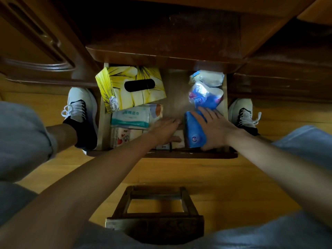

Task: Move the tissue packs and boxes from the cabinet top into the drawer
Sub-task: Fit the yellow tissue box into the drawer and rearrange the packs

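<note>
The open drawer [103, 126] below the cabinet top [161, 42] holds a yellow tissue box [131, 87] tilted at the back left. In front of it lie a white-and-teal wipes pack [130, 118] and a small heart-printed pack [122, 137]. A blue-and-white tissue bag [205, 90] lies at the back right. My right hand [215, 128] holds a blue tissue pack [194, 132] at the front right, fingers across its top. My left hand [165, 130] rests flat on small packs [177, 142] in the drawer's middle front.
My two feet in white-and-black sneakers [80, 108] [244, 114] stand on either side of the drawer on the wooden floor. A dark wooden stool [156, 212] sits between my knees. Cabinet panels rise at left and right.
</note>
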